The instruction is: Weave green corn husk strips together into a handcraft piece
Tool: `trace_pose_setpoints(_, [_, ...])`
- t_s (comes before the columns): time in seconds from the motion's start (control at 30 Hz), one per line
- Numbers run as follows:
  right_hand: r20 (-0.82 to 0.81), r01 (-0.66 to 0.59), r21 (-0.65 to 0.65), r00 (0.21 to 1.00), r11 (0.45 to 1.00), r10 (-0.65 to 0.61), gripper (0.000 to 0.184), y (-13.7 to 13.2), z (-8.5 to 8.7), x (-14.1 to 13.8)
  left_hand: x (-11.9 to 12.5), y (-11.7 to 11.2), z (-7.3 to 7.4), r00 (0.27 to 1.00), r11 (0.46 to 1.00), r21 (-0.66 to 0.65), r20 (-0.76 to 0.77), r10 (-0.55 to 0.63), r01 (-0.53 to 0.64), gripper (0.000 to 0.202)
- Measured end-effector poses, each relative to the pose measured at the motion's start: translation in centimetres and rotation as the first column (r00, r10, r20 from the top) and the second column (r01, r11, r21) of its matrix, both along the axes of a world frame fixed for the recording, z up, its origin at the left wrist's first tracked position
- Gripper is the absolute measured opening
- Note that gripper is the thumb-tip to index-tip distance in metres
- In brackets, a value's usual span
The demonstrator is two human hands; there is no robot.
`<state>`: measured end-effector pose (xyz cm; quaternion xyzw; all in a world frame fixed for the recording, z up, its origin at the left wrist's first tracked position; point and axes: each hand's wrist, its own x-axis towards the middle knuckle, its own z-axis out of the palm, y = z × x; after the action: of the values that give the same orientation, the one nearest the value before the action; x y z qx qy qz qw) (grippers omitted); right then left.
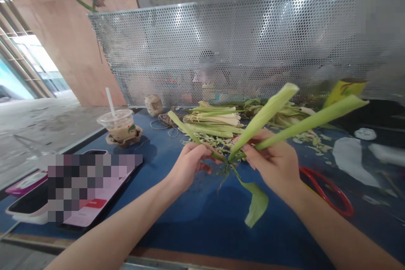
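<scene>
My left hand [189,163] and my right hand [274,163] are both closed on a bunch of long green leaf strips [264,116] held over the blue table [196,215]. The strips meet between my fingers and fan up and outward; one points left, two long ones rise to the right. A wider green leaf end [257,202] hangs down from the joint. Behind my hands lies a pile of cut green and pale leaves [218,124] with small trimmings scattered around it.
A plastic cup with a straw [119,125] stands at the left. Phones [31,202] lie at the near left corner. Red-handled scissors [329,192] lie right of my right hand. A twine ball [153,104] and a perforated metal screen [253,42] are at the back.
</scene>
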<state>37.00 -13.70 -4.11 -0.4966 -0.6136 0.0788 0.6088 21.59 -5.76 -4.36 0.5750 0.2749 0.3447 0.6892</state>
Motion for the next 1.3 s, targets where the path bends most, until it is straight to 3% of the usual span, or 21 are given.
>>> trace_pose_setpoints(0.17, [-0.263,-0.148,0.018,0.953,0.989,0.148,0.002,0.3,0.0,0.3,0.2,-0.3,-0.1,0.999,0.995,0.095,-0.033,-0.035,0.038,0.005])
trace_pose_setpoints(0.3, [-0.282,-0.222,-0.025,0.937,0.975,0.206,0.002,0.4,0.0,0.2,0.3,-0.8,-0.4,0.983,0.964,0.218,-0.133,-0.125,0.152,0.02])
trace_pose_setpoints(0.43, [-0.269,-0.243,-0.07,0.939,0.967,0.217,0.003,0.2,0.1,0.0,0.5,-1.0,-0.5,0.948,0.894,0.402,-0.31,-0.069,0.197,0.02])
trace_pose_setpoints(0.53, [-0.299,-0.245,-0.07,0.93,0.967,0.214,0.005,0.0,0.3,-0.3,0.6,-1.0,-0.5,0.935,0.846,0.492,-0.353,-0.022,0.205,0.023])
trace_pose_setpoints(0.6, [-0.303,-0.263,-0.065,0.924,0.963,0.232,0.005,0.0,0.4,-0.5,0.6,-1.0,-0.6,0.93,0.848,0.473,-0.363,-0.059,0.239,0.026])
trace_pose_setpoints(0.67, [-0.291,-0.274,-0.07,0.925,0.959,0.244,0.005,-0.1,0.4,-0.7,0.6,-1.0,-0.9,0.91,0.87,0.372,-0.374,-0.179,0.323,0.032])
trace_pose_setpoints(0.77, [-0.278,-0.218,-0.098,0.943,0.971,0.184,0.006,0.0,0.3,-0.9,0.6,-1.2,-1.2,0.891,0.882,0.288,-0.376,-0.255,0.374,0.041])
trace_pose_setpoints(0.97, [-0.149,0.005,-0.128,0.989,0.992,-0.024,0.004,0.2,0.8,-0.8,0.7,-1.3,-0.9,0.937,0.83,0.529,-0.35,0.023,0.177,0.037])
trace_pose_setpoints(1.07, [-0.132,-0.036,-0.245,0.991,0.969,0.004,0.008,0.5,0.7,-0.6,0.5,-1.3,-0.8,0.937,0.815,0.557,-0.345,0.05,0.161,0.033])
trace_pose_setpoints(1.17, [-0.109,-0.027,-0.367,0.994,0.93,-0.013,0.019,0.7,0.6,-0.5,0.3,-1.1,-1.0,0.94,0.754,0.642,-0.324,0.105,0.137,0.03])
trace_pose_setpoints(1.3, [-0.04,-0.005,-0.368,0.999,0.93,-0.011,0.024,0.7,0.7,-0.2,0.1,-0.7,-1.3,0.936,0.751,0.637,-0.345,0.075,0.175,0.035])
